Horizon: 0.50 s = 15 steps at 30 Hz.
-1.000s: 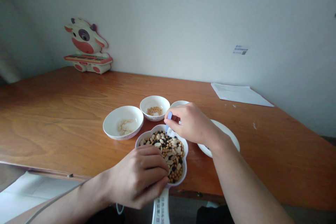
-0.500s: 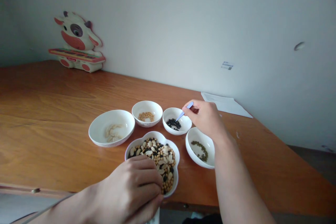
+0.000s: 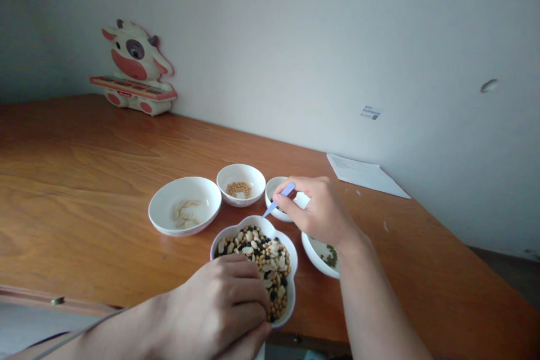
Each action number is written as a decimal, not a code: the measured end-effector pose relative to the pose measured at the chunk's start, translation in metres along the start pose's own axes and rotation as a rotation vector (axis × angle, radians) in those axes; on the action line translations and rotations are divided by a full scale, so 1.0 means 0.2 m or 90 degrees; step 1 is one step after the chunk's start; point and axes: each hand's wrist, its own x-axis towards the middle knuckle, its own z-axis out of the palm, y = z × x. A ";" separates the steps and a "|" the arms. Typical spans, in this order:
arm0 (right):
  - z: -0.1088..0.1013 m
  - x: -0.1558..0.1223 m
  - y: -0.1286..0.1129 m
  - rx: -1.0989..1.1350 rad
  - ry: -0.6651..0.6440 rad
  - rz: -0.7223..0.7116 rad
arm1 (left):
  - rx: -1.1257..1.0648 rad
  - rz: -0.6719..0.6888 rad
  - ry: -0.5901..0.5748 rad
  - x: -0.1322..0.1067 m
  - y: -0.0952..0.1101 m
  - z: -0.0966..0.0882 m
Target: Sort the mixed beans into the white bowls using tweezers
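- Right hand (image 3: 316, 211): pinches blue tweezers (image 3: 280, 198) between thumb and fingers, just above the upper rim of the flower-shaped white dish (image 3: 292, 281).
- Tweezers' long axis: slants down and to the left from the right hand, with the tips aimed toward the dish; the right hand is the nearer hand to them.
- Left hand (image 3: 213, 298): fingers curled and pressed together over the near side of the dish. Whether they pinch anything, I cannot tell.
- Mixed beans and seeds (image 3: 264, 261): fill the dish, one heap of dark, yellow and pale pieces, too many to count.
- Beyond the dish: a wide white bowl (image 3: 162, 202) with pale seeds to the far left, and a small white bowl (image 3: 241, 171) with yellow beans straight behind.
- Right of the dish: a small bowl (image 3: 274, 185) mostly hidden by the right hand, and a shallow dish (image 3: 314, 256) with green beans nearer.
- Count: five white vessels, one tweezers, two hands, all on the wooden counter (image 3: 76, 180).
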 end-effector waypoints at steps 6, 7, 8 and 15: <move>0.11 0.02 -0.02 -0.054 -0.079 -0.039 | 0.001 0.009 0.003 -0.01 0.00 -0.02; 0.12 0.02 -0.02 -0.059 -0.081 -0.038 | 0.003 0.008 0.003 -0.01 0.00 -0.02; 0.12 0.02 -0.01 -0.063 -0.082 -0.037 | 0.005 0.007 0.001 -0.01 0.00 -0.02; 0.15 0.02 0.00 -0.094 -0.098 -0.036 | 0.016 0.010 -0.012 -0.02 0.00 -0.03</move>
